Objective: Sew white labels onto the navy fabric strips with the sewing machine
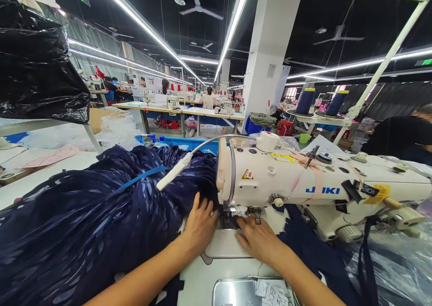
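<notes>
A white Juki sewing machine (303, 180) stands in front of me with its needle end at centre. A large pile of dark navy pleated fabric (87, 225) fills the table to the left. My left hand (200, 225) lies flat on the fabric edge just left of the presser foot (232, 212), fingers stretched forward. My right hand (258, 239) rests flat on the machine bed below the needle, fingers pointing left toward the foot, touching navy fabric (303, 247) that trails off to the right.
A gooseneck lamp (175, 173) arches over the fabric. Two navy thread cones (305, 101) stand on a rack behind the machine. A black plastic bag (33, 63) hangs upper left. A person in black sits at the right edge (401, 135). Rows of sewing tables stretch behind.
</notes>
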{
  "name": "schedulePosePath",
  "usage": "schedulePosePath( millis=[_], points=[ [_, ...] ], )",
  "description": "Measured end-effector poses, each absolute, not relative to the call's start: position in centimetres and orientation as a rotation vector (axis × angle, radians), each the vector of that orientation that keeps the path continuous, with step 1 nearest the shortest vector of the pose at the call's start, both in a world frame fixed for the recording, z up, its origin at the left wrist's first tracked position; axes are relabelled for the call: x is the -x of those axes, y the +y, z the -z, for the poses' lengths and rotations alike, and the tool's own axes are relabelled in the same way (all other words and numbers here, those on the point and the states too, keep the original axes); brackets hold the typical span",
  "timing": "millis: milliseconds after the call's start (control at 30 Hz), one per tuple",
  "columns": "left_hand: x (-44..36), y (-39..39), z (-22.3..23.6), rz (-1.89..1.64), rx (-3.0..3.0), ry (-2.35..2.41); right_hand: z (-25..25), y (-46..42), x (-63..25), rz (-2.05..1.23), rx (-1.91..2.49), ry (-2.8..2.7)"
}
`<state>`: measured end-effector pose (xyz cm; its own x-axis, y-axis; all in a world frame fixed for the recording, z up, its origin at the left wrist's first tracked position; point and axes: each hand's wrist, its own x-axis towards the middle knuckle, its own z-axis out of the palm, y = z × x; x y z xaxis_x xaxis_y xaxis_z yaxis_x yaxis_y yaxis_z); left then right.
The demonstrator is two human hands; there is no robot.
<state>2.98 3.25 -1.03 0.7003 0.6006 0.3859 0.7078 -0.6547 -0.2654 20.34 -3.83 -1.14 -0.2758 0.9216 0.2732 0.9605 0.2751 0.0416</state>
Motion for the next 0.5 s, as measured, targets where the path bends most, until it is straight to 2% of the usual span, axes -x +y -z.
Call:
schedulePosePath(
  millis=[300, 500],
  points=[
    [-2.8, 4.9, 0.4, 0.365, 2.673, -0.840, 1.4, -4.2, -21.4, 0.275, 1.470, -2.514],
    [-2.7, 4.9, 0.1, 0.346, 2.712, -0.794, 0.5, -4.4, -21.4, 0.221, 1.485, -2.560]
  ],
)
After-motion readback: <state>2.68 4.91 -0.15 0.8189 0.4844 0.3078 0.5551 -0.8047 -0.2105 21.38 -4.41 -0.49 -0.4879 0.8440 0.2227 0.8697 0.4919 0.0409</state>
